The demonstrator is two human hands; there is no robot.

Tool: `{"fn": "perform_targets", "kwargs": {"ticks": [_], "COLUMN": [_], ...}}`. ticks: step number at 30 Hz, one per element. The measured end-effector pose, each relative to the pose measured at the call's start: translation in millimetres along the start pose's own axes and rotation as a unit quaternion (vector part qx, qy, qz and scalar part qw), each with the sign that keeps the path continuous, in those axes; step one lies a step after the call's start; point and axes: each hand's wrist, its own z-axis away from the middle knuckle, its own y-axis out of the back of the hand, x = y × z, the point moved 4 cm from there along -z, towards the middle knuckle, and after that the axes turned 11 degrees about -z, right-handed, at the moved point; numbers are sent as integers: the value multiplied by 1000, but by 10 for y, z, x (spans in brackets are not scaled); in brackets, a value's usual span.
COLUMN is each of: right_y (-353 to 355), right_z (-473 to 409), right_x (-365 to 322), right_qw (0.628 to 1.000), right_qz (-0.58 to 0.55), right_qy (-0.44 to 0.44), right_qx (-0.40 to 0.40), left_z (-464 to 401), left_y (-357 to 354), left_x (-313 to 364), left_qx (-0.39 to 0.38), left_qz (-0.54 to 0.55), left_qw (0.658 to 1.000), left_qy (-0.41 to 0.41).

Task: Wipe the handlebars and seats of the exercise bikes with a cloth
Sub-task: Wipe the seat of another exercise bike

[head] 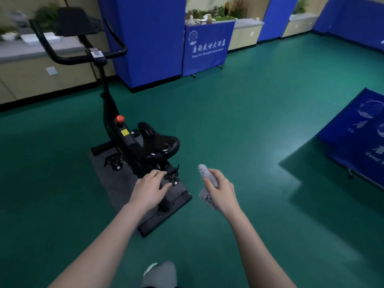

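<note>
Grey knitted cloth [207,185] sits bunched in the closed right hand [221,190], just beside the glossy black bike seat [161,143]. The left hand [150,189] hovers open and empty. Black handlebars [83,57] stand well apart. Judged step: approach; next, press the cloth onto the seat.

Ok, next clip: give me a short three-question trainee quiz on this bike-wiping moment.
1. Which hand holds the cloth?
2. True or false: the cloth is touching the seat.
3. What colour is the knob on the bike frame? A red, B white, C blue.

Key
1. The right hand; the left hand is empty, fingers spread.
2. False; the cloth is held apart from it.
3. A.
</note>
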Motion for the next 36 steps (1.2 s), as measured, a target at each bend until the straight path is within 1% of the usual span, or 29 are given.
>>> {"fn": "perform_targets", "kwargs": {"ticks": [6,12,16,19,25,28,30,33,36], "right_y": [-219,-540,-703,-843,-1273,-1521,-1661,-1767,-1721], "right_z": [-732,-1572,-1993,-2176,-2496,-2613,-2663,-2760,-2915], "right_x": [43,93,115,139,183,204,275,468,645], "right_qw": [998,991,989,985,969,946,917,866,836], "right_qz": [24,60,71,86,115,151,183,245,253], "right_qy": [21,16,20,35,99,180,247,315,367], "right_qx": [-56,-118,-130,-143,-195,-222,-255,-300,-321], "left_z": [-428,-1082,-1399,-1477,-1493,-1513,-1534,-1595,-1686], "left_y": [-103,-194,-294,-378,-591,-668,-716,-804,-899], "left_x": [-201,-464,-583,-658,-809,-811,-782,-754,-743], "left_qx": [-2,-12,-19,-20,-21,-6,5,22,43], "left_qz": [17,57,70,92,134,166,195,238,277], "left_qw": [998,990,986,980,954,935,917,888,860], "left_qy": [63,130,150,177,267,313,347,393,427]}}
